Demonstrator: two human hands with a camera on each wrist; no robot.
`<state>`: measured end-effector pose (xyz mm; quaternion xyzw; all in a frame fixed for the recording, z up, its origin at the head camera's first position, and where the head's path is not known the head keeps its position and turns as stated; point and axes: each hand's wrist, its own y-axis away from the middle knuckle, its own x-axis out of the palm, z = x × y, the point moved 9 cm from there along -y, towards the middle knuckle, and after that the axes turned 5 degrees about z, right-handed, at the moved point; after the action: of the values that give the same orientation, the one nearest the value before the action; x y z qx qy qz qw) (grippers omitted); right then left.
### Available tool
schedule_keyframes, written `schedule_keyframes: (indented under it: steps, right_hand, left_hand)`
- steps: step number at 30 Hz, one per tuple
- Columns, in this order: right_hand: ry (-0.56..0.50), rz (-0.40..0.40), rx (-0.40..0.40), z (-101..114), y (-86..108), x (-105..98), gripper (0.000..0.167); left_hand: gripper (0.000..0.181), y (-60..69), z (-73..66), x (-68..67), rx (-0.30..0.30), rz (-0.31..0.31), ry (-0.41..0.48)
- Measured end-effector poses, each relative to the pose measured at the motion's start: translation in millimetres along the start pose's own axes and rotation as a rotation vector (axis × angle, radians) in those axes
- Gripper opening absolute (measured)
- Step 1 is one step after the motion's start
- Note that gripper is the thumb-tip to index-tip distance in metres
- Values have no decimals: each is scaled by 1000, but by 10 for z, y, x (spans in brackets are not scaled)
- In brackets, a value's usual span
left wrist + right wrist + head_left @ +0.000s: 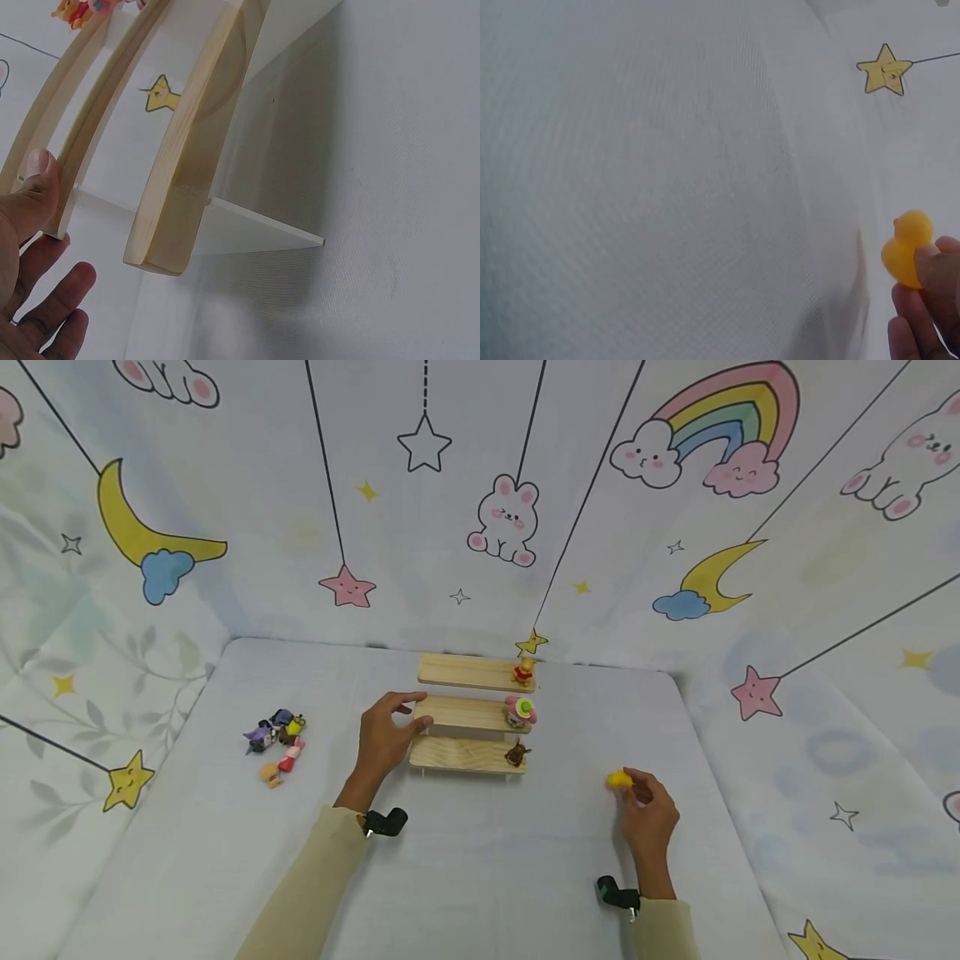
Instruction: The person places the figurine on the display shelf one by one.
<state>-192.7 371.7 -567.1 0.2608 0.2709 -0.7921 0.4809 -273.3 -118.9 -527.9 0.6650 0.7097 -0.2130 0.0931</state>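
A three-tier wooden shelf (465,713) with pale boards on clear supports stands near the back of the table. My left hand (384,732) pinches the left end of its middle board (94,120), thumb on top and a finger below. To the right, over the table, my right hand (651,810) holds a small yellow toy duck (911,251) between thumb and fingers. At the right ends of the boards are a Winnie-the-Pooh figure (523,672) on top, a pink figure with a green and white round part (519,711) in the middle, and a brown figure (517,753) at the bottom.
Several small figures lie grouped at the left of the table, among them a purple one (259,737), a red and pink one (290,757) and a tan one (271,774). A white cloth covers the table (465,860). Behind it rises a patterned backdrop (270,485).
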Motion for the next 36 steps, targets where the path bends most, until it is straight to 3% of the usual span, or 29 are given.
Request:
schedule_keyframes:
  steps: [12,18,24,36]
  right_hand:
    - [-62,-12,-68,180,-31,29,19]
    - [-137,11,7,207,-33,73,22]
    - [-170,7,29,246,-20,101,39]
    - [-237,-38,-60,442,-41,81,34]
  left_hand:
    - [46,-2,-1,-4,20,-15,26]
    - [45,0,0,0,18,-15,30]
    - [46,5,-6,-5,23,-18,29]
    - [46,6,11,-2,24,-18,23]
